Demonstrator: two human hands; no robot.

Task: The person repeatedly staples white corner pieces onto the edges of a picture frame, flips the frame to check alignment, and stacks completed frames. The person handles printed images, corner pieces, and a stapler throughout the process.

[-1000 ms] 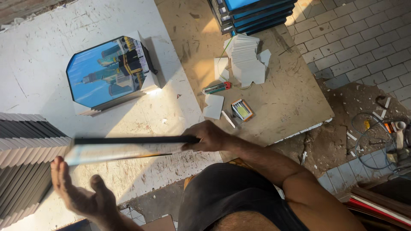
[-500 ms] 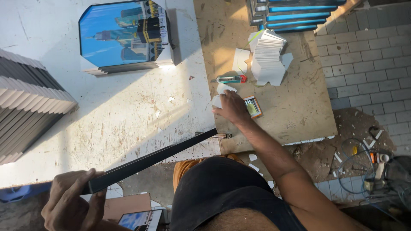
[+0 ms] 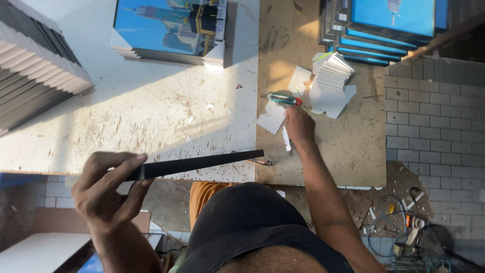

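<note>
Left hand (image 3: 108,189) pinches black frame (image 3: 194,164) edge-on; right hand (image 3: 299,126) curls onto items beside utility knife (image 3: 284,99), grasp unclear; best keep frame level.

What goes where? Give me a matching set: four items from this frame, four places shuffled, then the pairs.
Items:
1. black frame
2. cutter
3. card stack
4. picture stack

Places:
A. top of the white table, in front of the person
B. held in the left hand, over the table's near edge
C. on the brown board, just past the right hand
D. on the brown board, right of the cutter, near the blue frames

Pairs: 1-B, 2-C, 3-D, 4-A
</note>
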